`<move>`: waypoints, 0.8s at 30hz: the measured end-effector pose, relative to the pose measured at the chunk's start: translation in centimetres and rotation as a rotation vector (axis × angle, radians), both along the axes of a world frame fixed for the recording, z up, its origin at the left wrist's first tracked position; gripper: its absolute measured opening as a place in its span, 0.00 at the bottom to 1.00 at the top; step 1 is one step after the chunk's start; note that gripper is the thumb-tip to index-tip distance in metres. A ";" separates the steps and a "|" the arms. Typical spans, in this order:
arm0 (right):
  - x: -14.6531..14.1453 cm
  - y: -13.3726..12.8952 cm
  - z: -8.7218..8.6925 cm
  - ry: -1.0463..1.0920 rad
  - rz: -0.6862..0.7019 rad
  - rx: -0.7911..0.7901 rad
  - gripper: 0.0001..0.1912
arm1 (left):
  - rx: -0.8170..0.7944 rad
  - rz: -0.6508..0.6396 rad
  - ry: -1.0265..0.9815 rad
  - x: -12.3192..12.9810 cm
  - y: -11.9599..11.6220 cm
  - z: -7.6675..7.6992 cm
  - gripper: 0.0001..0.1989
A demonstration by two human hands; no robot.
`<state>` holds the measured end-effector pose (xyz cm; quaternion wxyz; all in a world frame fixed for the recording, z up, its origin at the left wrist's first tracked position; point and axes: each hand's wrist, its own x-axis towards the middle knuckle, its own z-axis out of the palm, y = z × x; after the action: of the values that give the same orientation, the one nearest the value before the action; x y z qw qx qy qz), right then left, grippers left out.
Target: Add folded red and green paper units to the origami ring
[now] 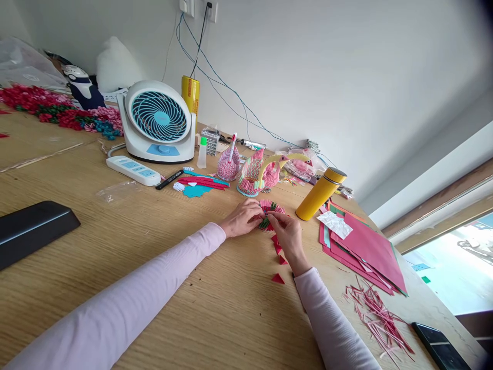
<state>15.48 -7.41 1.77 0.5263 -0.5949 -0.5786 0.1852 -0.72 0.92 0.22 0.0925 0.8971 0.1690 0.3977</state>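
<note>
A round ring of folded paper pieces (274,206), pink and red with dark green, lies on the wooden table between my hands. My left hand (243,218) is closed on its left edge, fingers curled over the rim. From the right, my right hand (288,231) pinches at the ring's near side; what sits between those fingertips is too small to make out. Several red folded paper triangles (278,278) lie in a line below the ring, close to my right wrist. Just behind stands a pink and green paper swan (250,177) with a yellow neck.
A yellow bottle (321,194) stands right of my hands, beside red paper sheets (370,241). Nearer are red paper strips (379,321) and a phone (439,345). A white fan (157,123), power strip (133,170), glue bottle (202,154) and black case (36,231) are leftward.
</note>
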 end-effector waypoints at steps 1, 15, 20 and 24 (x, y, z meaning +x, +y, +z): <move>0.0 0.0 0.0 -0.014 -0.004 -0.003 0.15 | -0.001 0.001 0.001 0.0 0.0 0.0 0.05; -1.2 -1.2 0.8 -0.430 -0.184 -0.123 0.15 | -0.072 0.029 -0.033 0.0 -0.6 0.3 0.05; -1.2 -1.2 0.9 -0.484 -0.211 -0.141 0.13 | -0.104 0.028 -0.044 0.0 -0.6 0.2 0.07; -1.0 -1.2 1.1 -0.494 -0.197 -0.175 0.11 | -0.102 0.022 -0.034 0.0 -0.4 0.0 0.08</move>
<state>14.52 -8.58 2.91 0.3315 -0.7185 -0.6106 0.0317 -0.71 0.50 0.20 0.1364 0.8825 0.1972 0.4045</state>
